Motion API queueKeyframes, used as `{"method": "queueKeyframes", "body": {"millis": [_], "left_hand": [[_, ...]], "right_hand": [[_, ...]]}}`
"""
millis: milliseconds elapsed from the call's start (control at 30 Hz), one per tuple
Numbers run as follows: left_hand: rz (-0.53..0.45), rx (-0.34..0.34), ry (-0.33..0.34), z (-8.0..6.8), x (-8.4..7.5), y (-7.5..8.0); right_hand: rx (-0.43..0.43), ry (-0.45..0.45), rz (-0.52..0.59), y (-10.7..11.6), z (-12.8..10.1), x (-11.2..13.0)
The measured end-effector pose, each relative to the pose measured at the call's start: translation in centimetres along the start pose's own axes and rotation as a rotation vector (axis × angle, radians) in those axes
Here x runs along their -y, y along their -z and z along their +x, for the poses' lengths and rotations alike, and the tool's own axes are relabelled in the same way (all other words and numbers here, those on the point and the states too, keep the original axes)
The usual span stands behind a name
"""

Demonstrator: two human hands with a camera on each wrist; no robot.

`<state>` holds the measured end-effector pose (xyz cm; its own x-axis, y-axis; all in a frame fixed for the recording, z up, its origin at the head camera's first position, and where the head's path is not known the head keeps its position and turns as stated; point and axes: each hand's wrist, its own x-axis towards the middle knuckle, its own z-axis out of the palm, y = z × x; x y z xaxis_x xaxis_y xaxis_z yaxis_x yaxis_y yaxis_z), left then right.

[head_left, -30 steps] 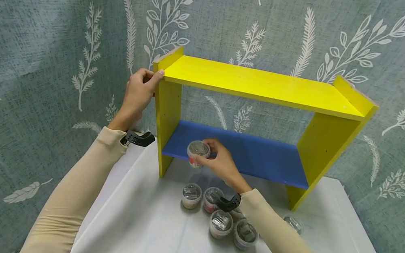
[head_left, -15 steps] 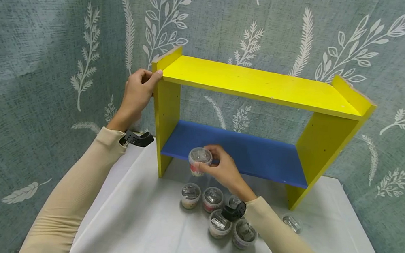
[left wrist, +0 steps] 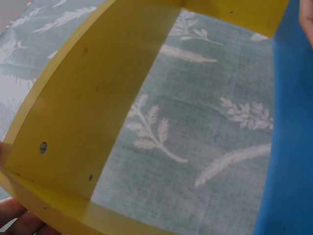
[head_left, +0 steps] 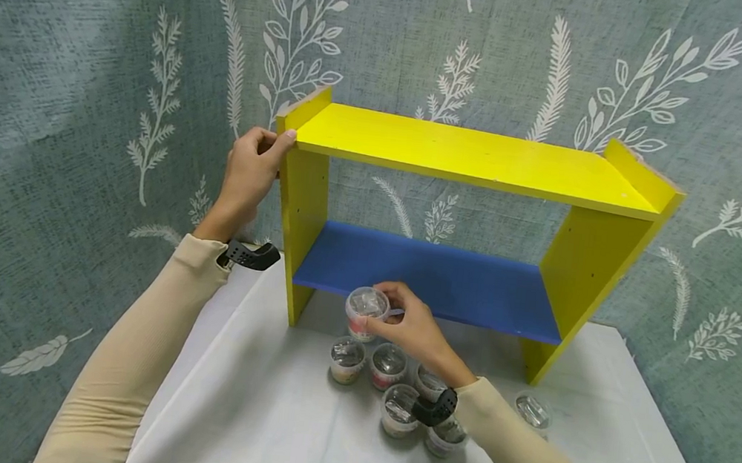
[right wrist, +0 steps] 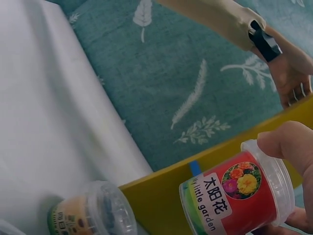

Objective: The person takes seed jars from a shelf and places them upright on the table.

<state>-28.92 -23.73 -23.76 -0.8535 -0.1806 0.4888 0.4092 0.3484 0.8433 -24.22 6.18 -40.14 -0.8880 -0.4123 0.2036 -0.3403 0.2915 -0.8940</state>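
My left hand (head_left: 252, 172) grips the upper left corner of a yellow shelf unit (head_left: 472, 155), thumb over its front edge. In the left wrist view its fingertips (left wrist: 24, 223) show at the yellow board (left wrist: 73, 117). My right hand (head_left: 412, 325) holds a small clear-lidded plastic tub (head_left: 366, 314) by its rim, in front of the blue lower shelf (head_left: 427, 270). In the right wrist view that tub (right wrist: 230, 196) lies tilted, its red label showing flowers and "My little garden". Just below it in the head view stands a similar tub (head_left: 347, 362) with a pale label.
Several more lidded tubs stand grouped on the white-covered table (head_left: 246, 413), among them a red-labelled tub (head_left: 388, 367) and a front tub (head_left: 400, 413). One tub (head_left: 533, 411) stands apart to the right. Leaf-patterned cloth (head_left: 90, 85) hangs behind and to the left.
My right hand has brought the tub down from in front of the blue shelf's front edge, toward the table and slightly to the right. My left hand keeps its grip on the shelf corner.
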Motion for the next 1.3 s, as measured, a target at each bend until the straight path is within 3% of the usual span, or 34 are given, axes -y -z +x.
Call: {"method": "queueKeyframes", "body": {"millis": [1033, 1300], "left_hand": [[0.013, -0.003, 0.001, -0.1, 0.0, -0.1], [0.012, -0.005, 0.009, -0.1, 0.0, -0.1]], "right_hand": [[0.150, -0.024, 0.010, -1.1, -4.1, -1.1], [0.192, 0.014, -0.020, -1.4, -4.7, -1.8]]}}
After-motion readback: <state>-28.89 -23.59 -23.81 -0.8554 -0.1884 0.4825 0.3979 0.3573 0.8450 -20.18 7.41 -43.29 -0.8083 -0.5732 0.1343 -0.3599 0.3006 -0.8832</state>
